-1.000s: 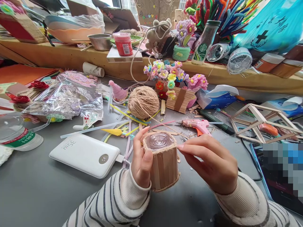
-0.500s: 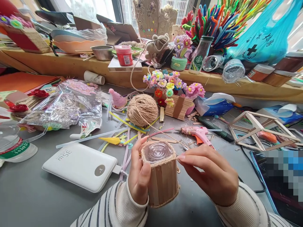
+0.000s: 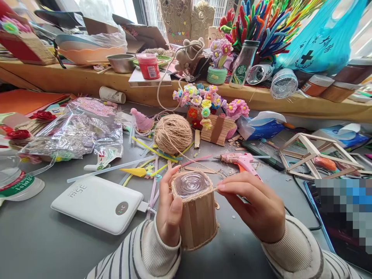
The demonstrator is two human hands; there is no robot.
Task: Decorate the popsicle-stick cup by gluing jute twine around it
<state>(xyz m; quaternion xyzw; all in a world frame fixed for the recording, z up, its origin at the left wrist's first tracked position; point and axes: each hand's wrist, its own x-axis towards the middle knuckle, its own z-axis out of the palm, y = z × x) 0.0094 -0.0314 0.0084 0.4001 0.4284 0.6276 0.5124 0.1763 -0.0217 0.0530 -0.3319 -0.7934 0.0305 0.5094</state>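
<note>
My left hand (image 3: pixel 170 211) is wrapped around a small pot (image 3: pixel 197 217) made of upright wooden craft sticks, with jute twine round its rim and a clear plastic bottom facing up. My right hand (image 3: pixel 255 209) pinches the twine strand at the pot's right rim. That strand runs back to a ball of jute twine (image 3: pixel 173 133) lying on the grey table (image 3: pixel 43 240) behind the pot.
A white power bank (image 3: pixel 99 203) lies left of the pot. A pink glue gun (image 3: pixel 242 159) and a stick frame (image 3: pixel 315 157) sit to the right. A craft-stick planter with paper flowers (image 3: pixel 215 124), a foil bag (image 3: pixel 78 128) and pipe cleaners crowd the back.
Both hands and the pot have kept their grip and pose; only the camera view has shifted slightly.
</note>
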